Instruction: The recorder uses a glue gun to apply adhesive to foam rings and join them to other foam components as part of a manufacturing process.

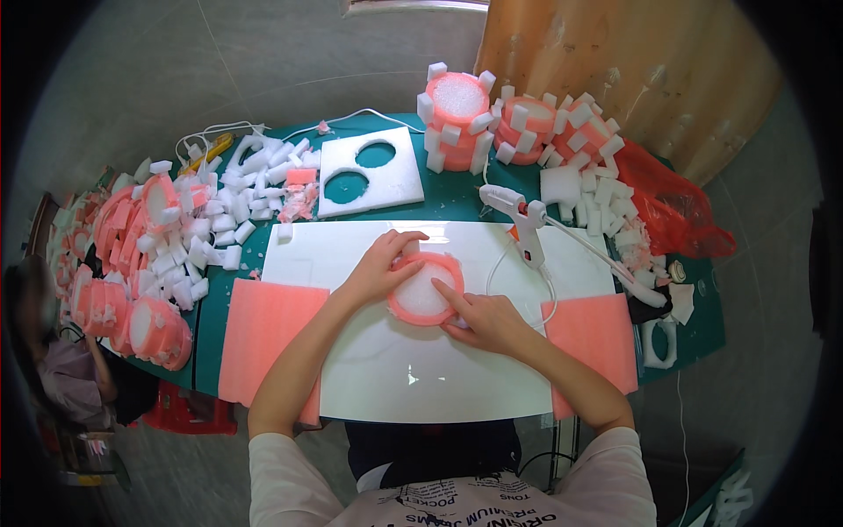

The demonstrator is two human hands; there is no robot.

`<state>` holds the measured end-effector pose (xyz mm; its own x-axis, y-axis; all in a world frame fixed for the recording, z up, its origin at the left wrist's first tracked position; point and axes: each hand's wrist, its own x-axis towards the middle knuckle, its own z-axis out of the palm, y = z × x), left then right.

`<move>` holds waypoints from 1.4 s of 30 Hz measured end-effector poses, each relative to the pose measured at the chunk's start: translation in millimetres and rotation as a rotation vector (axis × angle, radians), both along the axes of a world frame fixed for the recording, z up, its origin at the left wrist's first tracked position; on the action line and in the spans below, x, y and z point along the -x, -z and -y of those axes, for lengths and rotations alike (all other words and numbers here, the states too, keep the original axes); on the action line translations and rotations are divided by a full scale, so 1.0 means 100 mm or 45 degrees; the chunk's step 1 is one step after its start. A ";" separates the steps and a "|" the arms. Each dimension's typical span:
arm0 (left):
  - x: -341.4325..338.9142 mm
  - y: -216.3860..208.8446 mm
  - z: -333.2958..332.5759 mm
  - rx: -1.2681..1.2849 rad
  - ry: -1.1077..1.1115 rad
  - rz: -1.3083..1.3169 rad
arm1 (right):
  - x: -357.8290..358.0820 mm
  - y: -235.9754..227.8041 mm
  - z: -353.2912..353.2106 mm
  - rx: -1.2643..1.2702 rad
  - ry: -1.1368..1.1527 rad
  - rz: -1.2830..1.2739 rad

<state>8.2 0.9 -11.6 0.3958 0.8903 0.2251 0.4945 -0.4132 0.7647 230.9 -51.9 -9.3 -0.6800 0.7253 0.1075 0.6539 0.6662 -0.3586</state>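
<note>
A round white foam disc (pixel 423 292) with a pink foam ring around its edge lies on the glossy white board in front of me. My left hand (pixel 383 270) grips its upper left side, with the thumb on the face and the fingers curled over the far rim. My right hand (pixel 488 323) grips the lower right side, its index finger reaching onto the white face and its other fingers at the rim. A small pale piece shows by the right fingers, partly hidden. A white glue gun (pixel 518 215) rests beyond my right hand.
Pink foam sheets (pixel 263 342) flank the white board (pixel 413 378). Loose white foam blocks (pixel 233 211) and pink-wrapped discs (pixel 158 334) pile at left. Behind are a foam panel with two holes (pixel 395 180), block-studded stacks (pixel 458 119) and a red plastic bag (pixel 676 211). Another person (pixel 75 378) sits at far left.
</note>
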 end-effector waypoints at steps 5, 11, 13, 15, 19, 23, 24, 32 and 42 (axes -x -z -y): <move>0.00 -0.01 0.01 0.027 0.007 0.019 | -0.02 -0.03 -0.01 0.003 -0.019 -0.019; 0.02 0.05 -0.02 0.021 0.001 0.000 | -0.06 -0.18 -0.07 0.090 -0.025 -0.058; 0.03 0.06 -0.02 0.003 0.008 0.025 | -0.08 -0.27 -0.10 -0.090 0.093 -0.260; 0.01 0.04 -0.01 0.007 0.008 0.029 | -0.17 -0.24 -0.17 -0.174 0.207 -0.404; 0.00 0.04 -0.01 0.008 0.003 0.043 | -0.27 -0.20 -0.31 -0.399 0.544 -0.821; 0.01 0.04 -0.01 0.019 -0.002 -0.001 | -0.37 -0.19 -0.43 -0.454 0.672 -0.861; 0.01 0.04 -0.01 0.020 0.002 0.009 | -0.39 -0.15 -0.46 -0.559 0.686 -0.838; 0.02 0.07 -0.01 -0.013 -0.004 0.053 | -0.45 -0.01 -0.57 -0.597 0.743 -0.797; -0.01 0.04 0.01 0.003 -0.021 0.052 | -0.52 0.15 -0.64 -0.744 1.138 -0.557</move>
<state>9.1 -0.5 -15.4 0.3715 0.8973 0.2384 0.4699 -0.4032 0.7852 283.3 11.7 -24.4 0.2296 0.6912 0.6852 0.8716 0.1672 -0.4608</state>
